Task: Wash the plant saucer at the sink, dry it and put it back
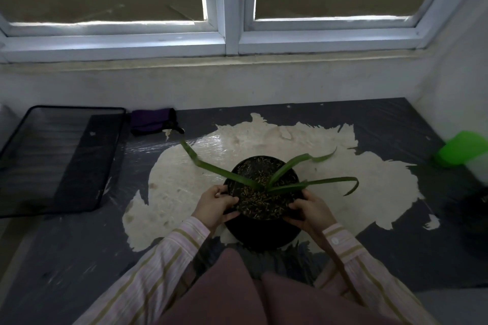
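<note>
Hands clamp the black pot at lower centre — I see the left hand curled on its left rim, the right hand on its right. Just below them, under the pot, a dark round base shows — saucer or pot wall, I cannot tell.

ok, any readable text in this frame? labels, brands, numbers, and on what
None readable.
No print shows on the black pot, the purple pouch, the green container or the mesh tray.
The left hand and right hand grip the pot's rim and hide part of its wall, so that part cannot be checked.
</note>
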